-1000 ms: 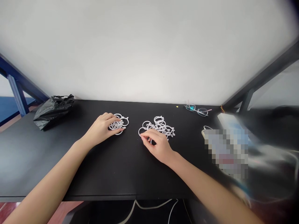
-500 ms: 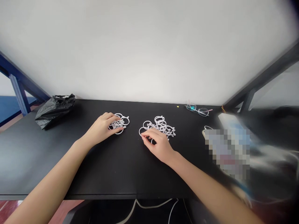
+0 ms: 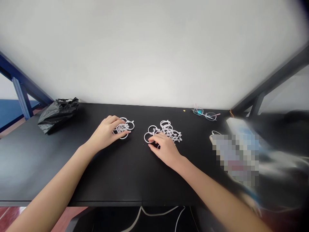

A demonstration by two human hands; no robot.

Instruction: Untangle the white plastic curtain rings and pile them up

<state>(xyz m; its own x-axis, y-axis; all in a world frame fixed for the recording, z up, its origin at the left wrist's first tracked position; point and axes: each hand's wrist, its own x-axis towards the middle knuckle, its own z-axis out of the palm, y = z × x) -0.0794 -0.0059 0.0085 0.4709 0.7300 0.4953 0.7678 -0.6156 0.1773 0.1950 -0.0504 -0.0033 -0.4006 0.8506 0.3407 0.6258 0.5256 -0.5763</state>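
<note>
Two piles of white rings with small eyelets, looking like curtain rings, lie on the black desk. Over the smaller pile of rings on the left rests my left hand, its thumb and fingers spread around the pile's near side and partly covering it. My right hand is at the near side of the larger pile of rings and hides part of it. Its thumb and forefinger are apart, the forefinger by a single ring at the pile's left edge.
A crumpled black plastic bag sits at the back left. Eyeglasses lie near the white wall. On the right are a blurred-out flat object and a pale box. White cables hang below the desk's front edge.
My right thumb and forefinger have parted from their pinch at the leftmost ring of the larger pile. My left hand stays over the smaller pile. The view has shifted slightly.
</note>
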